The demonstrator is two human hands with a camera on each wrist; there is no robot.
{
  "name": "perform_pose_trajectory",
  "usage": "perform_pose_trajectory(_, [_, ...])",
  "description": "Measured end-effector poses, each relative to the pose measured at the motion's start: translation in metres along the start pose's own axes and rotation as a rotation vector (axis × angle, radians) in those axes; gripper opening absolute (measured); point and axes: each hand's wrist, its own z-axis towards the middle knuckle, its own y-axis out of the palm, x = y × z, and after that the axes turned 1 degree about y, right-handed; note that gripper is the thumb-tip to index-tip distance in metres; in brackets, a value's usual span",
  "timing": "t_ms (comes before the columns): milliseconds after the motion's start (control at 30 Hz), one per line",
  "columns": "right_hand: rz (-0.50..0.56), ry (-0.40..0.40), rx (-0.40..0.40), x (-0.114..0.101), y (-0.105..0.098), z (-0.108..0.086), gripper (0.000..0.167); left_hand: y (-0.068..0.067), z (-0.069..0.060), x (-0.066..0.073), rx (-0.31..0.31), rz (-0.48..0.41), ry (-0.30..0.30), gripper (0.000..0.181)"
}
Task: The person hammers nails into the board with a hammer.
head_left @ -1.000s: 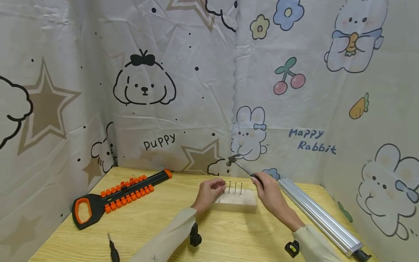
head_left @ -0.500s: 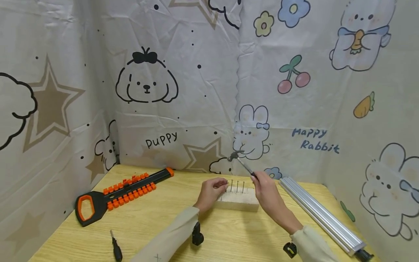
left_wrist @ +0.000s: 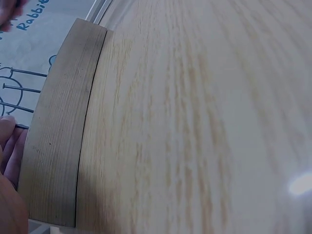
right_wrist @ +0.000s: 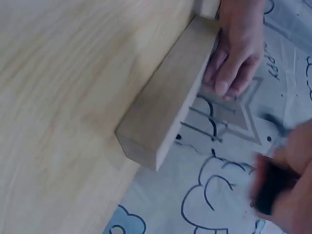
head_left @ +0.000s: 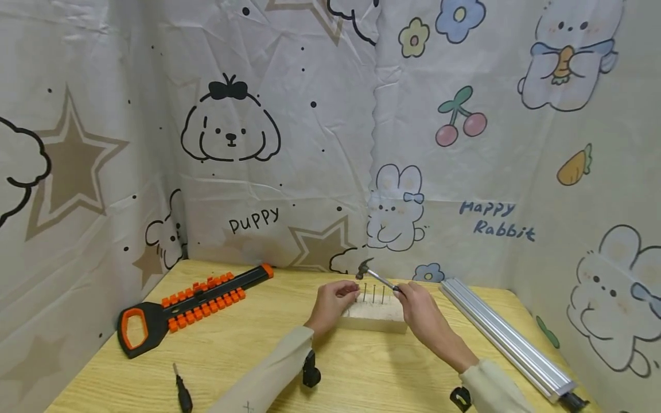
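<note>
A pale wooden block point(head_left: 377, 324) lies on the table, with three upright nails point(head_left: 374, 294) standing in a row in its top. At its left end my left hand point(head_left: 329, 307) pinches another nail point(left_wrist: 21, 126) between thumb and finger, with the nail's point against the block. My right hand point(head_left: 424, 315) grips a claw hammer point(head_left: 381, 279) by its black handle point(right_wrist: 274, 187). The hammer's head hangs just above the pinched nail, apart from it as far as the head view shows. In the right wrist view the right hand is blurred.
A black and orange rack point(head_left: 198, 304) with orange clips lies to the left. Nearer on that side is a small black-handled screwdriver point(head_left: 183, 393). A long silver metal bar point(head_left: 506, 338) lies along the right. Printed cloth point(head_left: 310, 143) walls the table's back and sides.
The hammer head rose a little, then came down toward the left end of the block, as my right hand tipped lower. My left hand keeps its pinch on the nail.
</note>
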Motion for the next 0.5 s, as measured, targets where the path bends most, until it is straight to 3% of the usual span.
perform_pose_trajectory(133, [0.082, 0.011, 0.143, 0.001, 0.001, 0.005, 0.006, 0.001, 0.001, 0.000, 0.014, -0.009, 0.002, 0.018])
perform_pose_trajectory(200, [0.107, 0.027, 0.098, 0.002, 0.002, 0.005, 0.009, 0.002, 0.003, 0.001, 0.022, -0.022, 0.006, 0.017])
perform_pose_trajectory(267, [0.057, 0.025, 0.004, 0.004, 0.003, 0.003, 0.010, 0.003, 0.003, 0.001, 0.020, -0.033, 0.005, 0.016])
perform_pose_trajectory(333, [0.022, 0.008, -0.032, 0.007, 0.006, -0.001, 0.010, 0.004, 0.003, 0.002, 0.004, -0.038, 0.001, 0.017])
perform_pose_trajectory(500, [0.090, 0.022, 0.116, 0.015, 0.014, -0.003, 0.009, 0.003, 0.000, 0.000, 0.009, -0.025, 0.013, 0.019])
